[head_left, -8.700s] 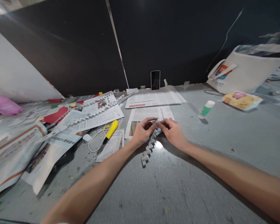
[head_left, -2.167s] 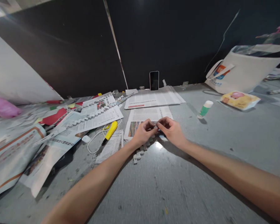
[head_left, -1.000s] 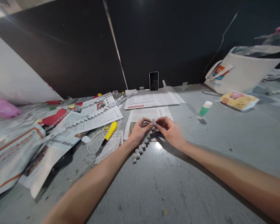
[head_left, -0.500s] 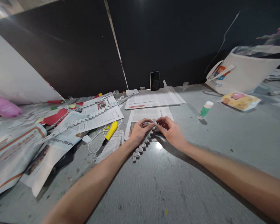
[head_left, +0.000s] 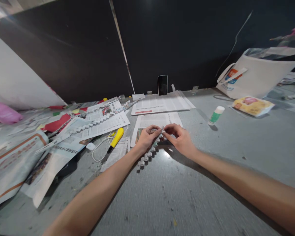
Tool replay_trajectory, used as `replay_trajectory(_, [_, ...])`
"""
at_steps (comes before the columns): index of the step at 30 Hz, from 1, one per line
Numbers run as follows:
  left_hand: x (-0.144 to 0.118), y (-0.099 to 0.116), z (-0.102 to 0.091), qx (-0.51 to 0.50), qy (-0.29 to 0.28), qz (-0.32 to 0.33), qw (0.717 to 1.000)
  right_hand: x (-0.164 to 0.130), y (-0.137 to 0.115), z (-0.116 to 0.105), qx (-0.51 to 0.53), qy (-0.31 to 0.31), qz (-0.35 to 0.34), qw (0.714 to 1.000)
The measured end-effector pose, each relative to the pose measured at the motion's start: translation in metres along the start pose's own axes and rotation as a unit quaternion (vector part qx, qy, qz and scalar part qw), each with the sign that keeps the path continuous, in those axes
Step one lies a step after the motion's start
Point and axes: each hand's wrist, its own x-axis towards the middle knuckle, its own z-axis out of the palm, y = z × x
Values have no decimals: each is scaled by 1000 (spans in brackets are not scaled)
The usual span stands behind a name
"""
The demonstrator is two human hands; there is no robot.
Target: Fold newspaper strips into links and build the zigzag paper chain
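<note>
Fingertips of my left hand (head_left: 147, 139) and right hand (head_left: 179, 139) pinch the top end of a folded newspaper chain (head_left: 145, 157), keeping its last fold tight, I judge. Grey zigzag links trail toward me across the table (head_left: 211, 183), over a newspaper sheet (head_left: 157, 120).
</note>
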Motion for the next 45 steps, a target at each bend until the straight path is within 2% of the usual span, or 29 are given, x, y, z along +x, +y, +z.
replay_trajectory(8, [1,-3,-2,6,-16,8,1000,0,0,0,8,1,23,1000])
replay_trajectory(16, [-1,-6,-2,11,-7,-3,1000,2,-2,2,39,12,67,997])
replay_trajectory(18, [-3,-4,1,37,16,16,999,4,-2,0,39,24,74,996])
replay_trajectory(20, [-7,0,4,69,73,58,993,6,1,-2,31,42,69,996])
replay_trajectory(22, [-10,7,6,105,128,105,981,8,7,-3,42,71,69,994])
replay_trajectory(24, [-13,15,6,182,152,140,961,10,13,-3,57,82,75,992])
replay_trajectory(27, [-15,26,2,355,141,153,911,12,19,-2,64,79,78,992])
replay_trajectory(30, [-25,37,-1,488,107,131,856,12,20,0,59,72,77,993])
replay_trajectory(32, [-40,43,-2,563,110,105,812,11,19,0,61,65,81,993])
replay_trajectory(33, [-49,45,-3,608,114,89,781,11,18,0,61,62,83,993])
replay_trajectory(35, [-71,49,-6,707,131,34,694,12,17,0,58,64,80,993])
replay_trajectory(37, [-92,50,-11,776,176,-48,604,12,16,-1,53,67,78,993])
replay_trajectory(38, [-101,49,-15,792,188,-95,573,12,16,-1,53,69,80,993])
replay_trajectory(39, [-110,48,-20,803,190,-126,552,12,15,-1,53,69,82,993])
replay_trajectory(41, [-122,45,-28,818,183,-144,526,13,14,-1,55,65,85,993])
replay_trajectory(45, [-135,39,-38,831,167,-142,511,12,14,-2,61,66,85,992])
